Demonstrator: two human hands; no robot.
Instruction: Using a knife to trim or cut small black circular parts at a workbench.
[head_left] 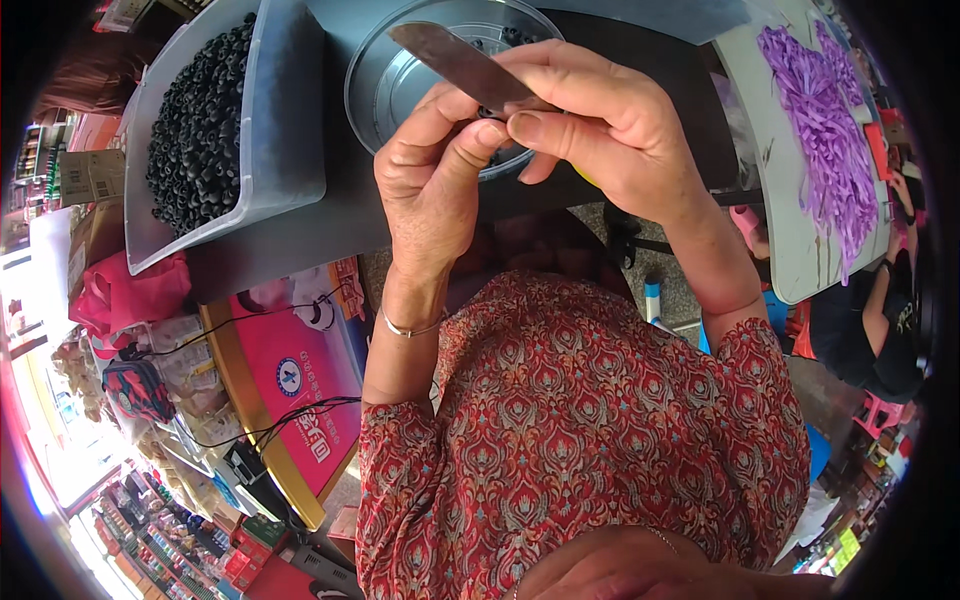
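A flat metal knife blade (455,62) is pinched in my right hand (615,115) between thumb and fingers, pointing up to the left. Thumb and fingertips of my left hand (428,180) close on a small black part (487,112), mostly hidden by the fingers. The blade's lower end lies against that part, where both hands meet. Beneath them is a round clear plastic bowl (362,95) with a few small black pieces (515,37) in it. To the left stands a translucent plastic bin (285,130) holding a heap of small black ring-like parts (205,135).
The bin and bowl stand on a dark table (350,215). At the right, purple strips (825,130) lie on a pale table (790,265). A person in dark clothes (845,330) is beyond it. A pink bag (130,290) and a pink-topped wooden-edged table (300,390) are on the left.
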